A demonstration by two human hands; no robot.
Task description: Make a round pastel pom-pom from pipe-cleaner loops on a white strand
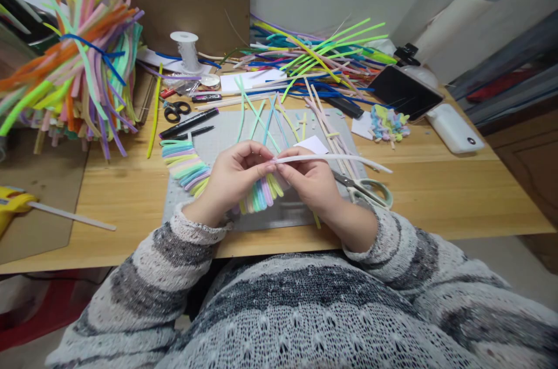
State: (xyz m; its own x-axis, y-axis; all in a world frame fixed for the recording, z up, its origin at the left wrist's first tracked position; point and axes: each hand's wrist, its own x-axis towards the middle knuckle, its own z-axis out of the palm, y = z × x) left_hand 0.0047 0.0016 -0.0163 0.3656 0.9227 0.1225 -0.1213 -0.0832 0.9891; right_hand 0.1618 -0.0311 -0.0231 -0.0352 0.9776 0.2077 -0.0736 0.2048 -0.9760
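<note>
Between both hands is a pale pipe cleaner (344, 158), its long free end sticking out to the right. My left hand (238, 174) pinches its left end between thumb and forefinger. Close against those fingertips, my right hand (309, 180) pinches the same pipe cleaner. Below the hands a curved strip of folded pastel pipe cleaners (185, 165) lies on the grey cutting mat (218, 125); its middle is partly hidden by my left hand. Light-handled scissors (368, 190) rest just right of my right hand.
A big bundle of colored pipe cleaners (82, 67) stands at left, near a yellow glue gun (11, 203). Loose pipe cleaners (314, 55) pile up at the back. Black scissors (176, 110), markers (189, 123), a wire spool (186, 52), a phone (403, 93) and a white device (455, 128) lie around the mat.
</note>
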